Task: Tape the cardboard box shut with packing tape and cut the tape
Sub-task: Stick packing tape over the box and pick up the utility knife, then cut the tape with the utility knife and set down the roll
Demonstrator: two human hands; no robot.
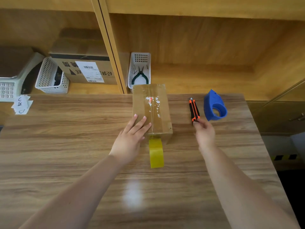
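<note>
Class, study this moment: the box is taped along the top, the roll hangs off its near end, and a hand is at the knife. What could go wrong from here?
1. The tape roll lies on the table, joined to the box by uncut tape; a pull could peel the strip.
2. The right hand only pinches the end of the utility knife, so it may slip.
3. The left hand rests flat near the likely cut line, risking a nick.

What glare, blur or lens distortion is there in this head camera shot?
Head view: a soft white glare patch sits on the table between the forearms; the right hand at the utility knife is motion-blurred, while the left hand on the cardboard box looks sharper; wide-angle distortion makes the shelf edges lean and the table edges taper.
</note>
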